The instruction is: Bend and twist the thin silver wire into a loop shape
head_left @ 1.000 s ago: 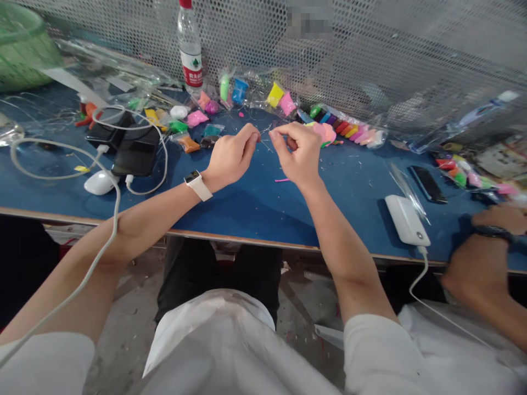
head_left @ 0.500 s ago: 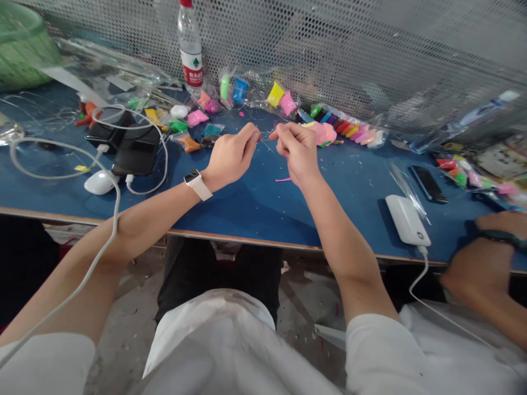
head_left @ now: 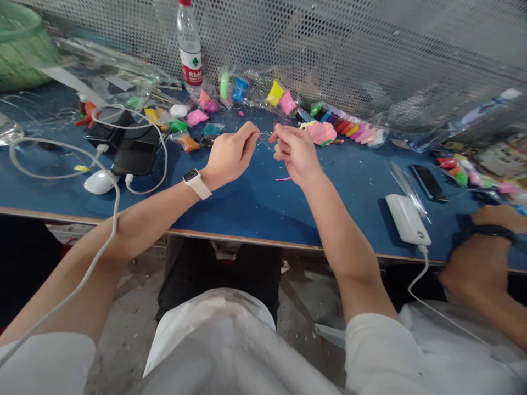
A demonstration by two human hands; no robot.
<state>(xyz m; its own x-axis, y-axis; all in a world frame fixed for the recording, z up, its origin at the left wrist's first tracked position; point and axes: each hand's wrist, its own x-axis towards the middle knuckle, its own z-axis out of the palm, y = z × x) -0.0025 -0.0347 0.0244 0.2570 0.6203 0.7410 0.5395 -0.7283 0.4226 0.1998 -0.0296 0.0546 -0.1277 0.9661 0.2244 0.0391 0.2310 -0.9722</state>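
My left hand [head_left: 234, 149], with a pale watch strap at the wrist, is closed in a pinch over the middle of the table. Facing it across a small gap is my right hand [head_left: 297, 153], thumb and index finger pressed together and the other fingers curled. Fine pale lines show between the fingertips, too thin to name. Just below my right hand lies a thin pink stick [head_left: 283, 179] with a tiny loop end. A pink clay figure [head_left: 321, 133] with a yellow-green part rests behind that hand. Small clay packets, orange [head_left: 188, 143] and black [head_left: 207, 141], lie left of my left hand.
A water bottle [head_left: 190, 52] stands at the back by the perforated metal panel. Black power banks [head_left: 137, 151] with looping white cables lie left; one cable crosses my left arm. A white power bank [head_left: 407, 219] and phone [head_left: 429, 184] lie right, near another person's arm [head_left: 480, 263].
My right hand has turned slightly, its fingers shifting a little, and more of the pink clay figure shows. My left hand stays almost still. The other person's hand at the right has moved slightly.
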